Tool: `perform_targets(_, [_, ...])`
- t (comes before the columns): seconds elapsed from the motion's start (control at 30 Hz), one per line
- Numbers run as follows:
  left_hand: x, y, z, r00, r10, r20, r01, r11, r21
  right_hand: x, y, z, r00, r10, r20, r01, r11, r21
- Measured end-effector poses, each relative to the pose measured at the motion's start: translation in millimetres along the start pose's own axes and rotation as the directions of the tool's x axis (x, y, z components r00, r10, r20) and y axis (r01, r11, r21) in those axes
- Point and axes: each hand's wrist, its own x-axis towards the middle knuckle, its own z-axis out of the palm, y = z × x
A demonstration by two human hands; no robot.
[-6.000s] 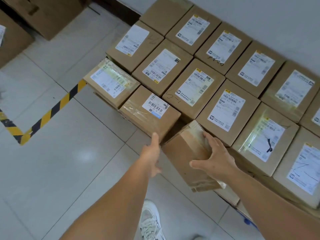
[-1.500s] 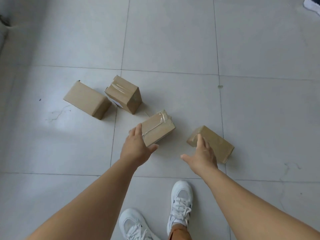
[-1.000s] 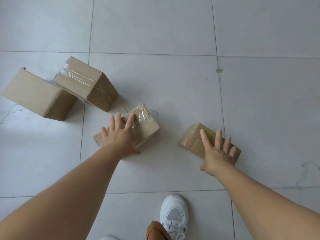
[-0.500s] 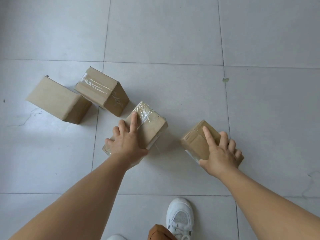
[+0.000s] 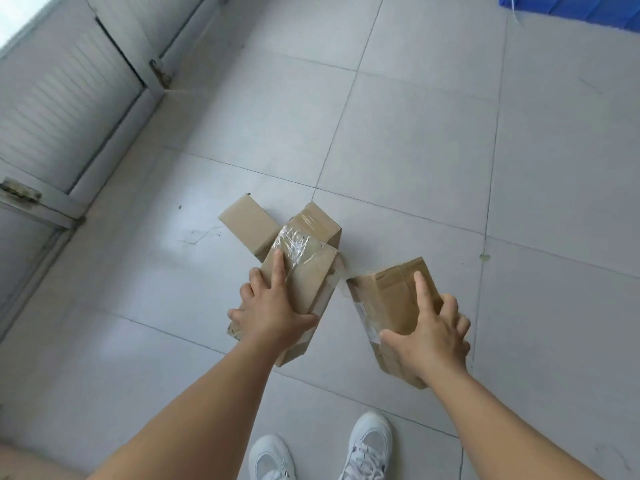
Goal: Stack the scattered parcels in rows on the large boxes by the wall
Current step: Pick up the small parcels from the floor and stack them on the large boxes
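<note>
My left hand (image 5: 272, 306) grips a taped brown parcel (image 5: 304, 268), held up off the tiled floor. My right hand (image 5: 429, 336) grips a second brown parcel (image 5: 388, 299), also lifted, tilted with its near end low. Behind the left-hand parcel two more parcels lie on the floor: a plain one (image 5: 247, 225) and one with tape across its top (image 5: 317, 220), partly hidden. The large boxes by the wall are out of view.
A grey shuttered door (image 5: 62, 98) with a metal frame runs along the left. Something blue (image 5: 571, 8) sits at the top right corner. My white shoes (image 5: 367, 448) stand at the bottom on the pale tiled floor (image 5: 415, 133).
Both hands have closed on their parcels and lifted them off the floor. The view has risen and swung, bringing the shuttered door into sight at the left.
</note>
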Motion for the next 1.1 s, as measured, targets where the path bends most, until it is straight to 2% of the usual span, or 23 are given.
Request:
perform_targets(0.23, [-29.0, -71.4, -66.4, 0.962, -0.262, -0.075, 0.239, 0.944, -0.226, -43.4, -93.6, -20.5, 0.982, -0.180, 0.055, 0.179, 0.983, 0.030])
perform_targets(0.47, [-71.1, -154.4, -93.6, 0.842, -0.536, -0.066, 0.446, 0.758, -0.476, -83.1, -178.2, 1.1, 0.896, -0.411, 0.168, 0.411, 0.911, 0.037])
perform_targets(0.67, [-128.2, -223.4, -100.0, 0.684, -0.728, -0.036, 0.554, 0.551, -0.623, -134.2, -233.8, 36.8, 0.763, -0.571, 0.302, 0.595, 0.804, 0.016])
perform_targets(0.87, [-201.0, -288.4, -86.7, 0.490, -0.869, 0.062, 0.654, 0.319, -0.686, -206.7, -270.0, 85.7, 0.605, -0.669, 0.431, 0.746, 0.665, -0.016])
perform_targets(1.1, [-291.6, -358.1, -39.2, 0.284, -0.946, 0.157, 0.629, 0.060, -0.775, -307.2, -280.8, 161.8, 0.408, -0.719, 0.562, 0.871, 0.492, -0.002])
